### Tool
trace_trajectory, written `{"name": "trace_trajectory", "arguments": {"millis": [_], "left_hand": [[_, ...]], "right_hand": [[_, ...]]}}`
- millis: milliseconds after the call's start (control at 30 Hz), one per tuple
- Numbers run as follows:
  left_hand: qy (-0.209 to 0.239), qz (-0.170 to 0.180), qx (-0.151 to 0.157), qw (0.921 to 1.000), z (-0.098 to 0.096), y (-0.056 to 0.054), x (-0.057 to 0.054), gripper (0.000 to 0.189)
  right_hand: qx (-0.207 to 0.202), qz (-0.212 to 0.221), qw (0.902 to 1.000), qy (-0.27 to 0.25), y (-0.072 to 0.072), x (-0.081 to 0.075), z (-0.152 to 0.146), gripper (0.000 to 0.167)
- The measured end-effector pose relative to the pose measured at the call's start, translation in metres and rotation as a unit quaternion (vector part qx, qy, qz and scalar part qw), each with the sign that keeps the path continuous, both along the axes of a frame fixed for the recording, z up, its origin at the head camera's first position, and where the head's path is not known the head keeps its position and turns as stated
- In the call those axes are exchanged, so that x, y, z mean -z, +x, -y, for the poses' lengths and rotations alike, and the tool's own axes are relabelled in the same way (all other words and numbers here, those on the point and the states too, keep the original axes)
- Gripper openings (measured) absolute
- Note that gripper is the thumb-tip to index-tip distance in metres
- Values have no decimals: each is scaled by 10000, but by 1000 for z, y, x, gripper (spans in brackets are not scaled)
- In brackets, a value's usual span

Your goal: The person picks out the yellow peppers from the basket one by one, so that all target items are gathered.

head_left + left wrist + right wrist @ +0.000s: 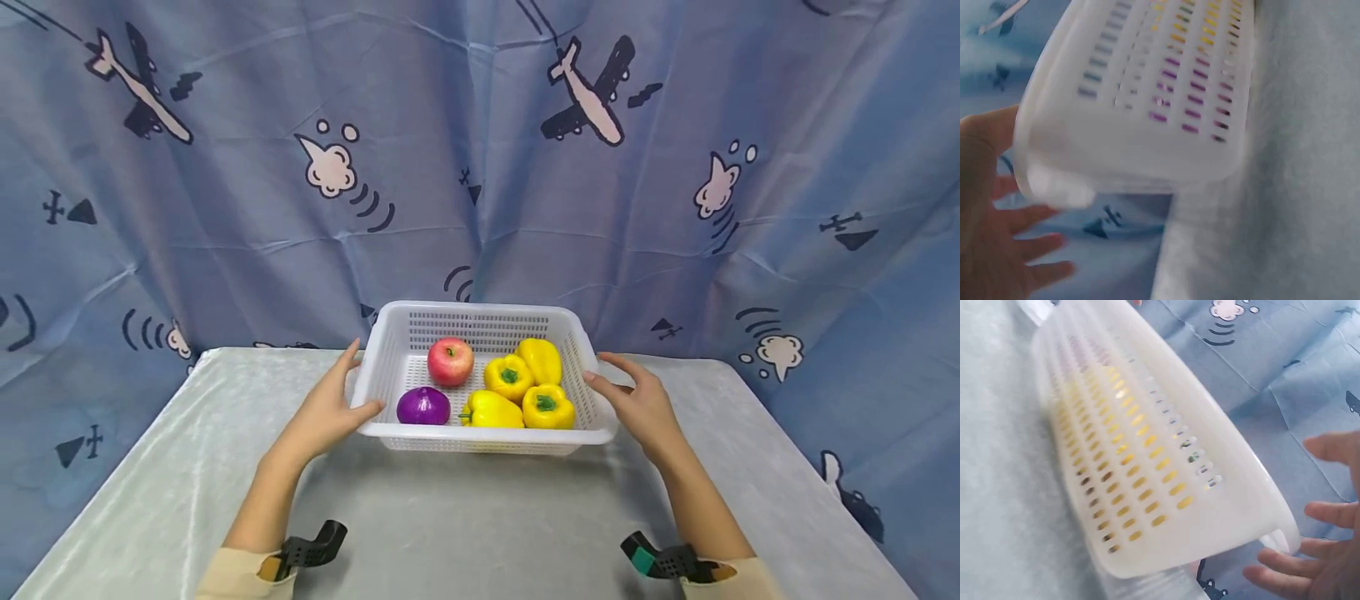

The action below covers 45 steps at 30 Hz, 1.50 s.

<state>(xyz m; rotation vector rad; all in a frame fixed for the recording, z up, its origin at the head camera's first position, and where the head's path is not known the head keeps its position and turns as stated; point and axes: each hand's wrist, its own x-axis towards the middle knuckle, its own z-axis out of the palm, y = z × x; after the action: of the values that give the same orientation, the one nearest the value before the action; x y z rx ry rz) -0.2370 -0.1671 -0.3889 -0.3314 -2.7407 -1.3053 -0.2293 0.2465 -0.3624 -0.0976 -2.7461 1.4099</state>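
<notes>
A white plastic basket (487, 432) with slotted walls stands on the table, holding a red apple (451, 362), a purple onion (423, 407) and several yellow bell peppers (548, 407). At its left end is my left hand (330, 404), thumb right at the front corner of the rim and fingers spread outside. My right hand (640, 406) is at the opposite end, its thumb and forefinger extended toward the rim. In the left wrist view, straight, parted fingers (1038, 247) show beside the basket's end. The right wrist view likewise has relaxed, spread fingers (1329, 514) around the basket's corner.
A pale cloth (465, 517) covers the table, whose far edge lies just behind the basket. Behind hangs a blue curtain (420, 250) printed with planes and clouds. Dark wrist-worn mounts (315, 546) sit at both cream sleeve cuffs (247, 575).
</notes>
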Motion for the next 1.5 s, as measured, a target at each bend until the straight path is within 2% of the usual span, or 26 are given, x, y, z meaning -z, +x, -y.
{"name": "trace_trajectory", "arguments": {"millis": [100, 167, 233, 433, 600, 767, 900, 1000, 1100, 1233, 1333, 1500], "left_hand": [[-470, -615, -31, 9970, -13, 1, -11, 83], [-487, -798, 82, 9956, -24, 1, -18, 75], [-419, -850, 270, 9951, -34, -1, -23, 69], [-241, -657, 807, 9943, -60, -8, -29, 64], [-322, -550, 1109, 9918, -77, -17, -26, 65], [-464, -387, 1455, 9875, -91, -27, -19, 63], [-562, -295, 1819, 9813, -102, -34, -17, 65], [-659, -288, 2150, 9740, -109, -40, -16, 68], [-781, -132, 2360, 9685, -113, -44, -16, 69], [-1017, 126, 2530, 9620, -117, -47, -13, 69], [-1138, 178, 2615, 9583, -120, -48, -10, 67], [-1097, 277, 2560, 9600, -120, -49, -8, 64]], "right_hand": [[215, -74, 9996, 182, -10, -2, -2, 73], [300, -141, 9994, 128, -16, 0, -3, 73], [304, -179, 9993, -135, -22, 5, -5, 72], [66, -390, 9912, -1266, -35, 24, -7, 62], [-209, -793, 9832, -1631, -41, 38, -5, 56], [-235, -865, 9749, -2038, -44, 47, -4, 55], [-265, -806, 9751, -2050, -47, 51, -6, 56], [-374, -760, 9751, -2048, -47, 54, -10, 56], [-549, -710, 9741, -2078, -47, 56, -13, 57], [-623, -645, 9738, -2089, -47, 59, -16, 57], [-604, -636, 9738, -2097, -47, 61, -17, 55], [-617, -675, 9723, -2149, -49, 63, -17, 52]]}}
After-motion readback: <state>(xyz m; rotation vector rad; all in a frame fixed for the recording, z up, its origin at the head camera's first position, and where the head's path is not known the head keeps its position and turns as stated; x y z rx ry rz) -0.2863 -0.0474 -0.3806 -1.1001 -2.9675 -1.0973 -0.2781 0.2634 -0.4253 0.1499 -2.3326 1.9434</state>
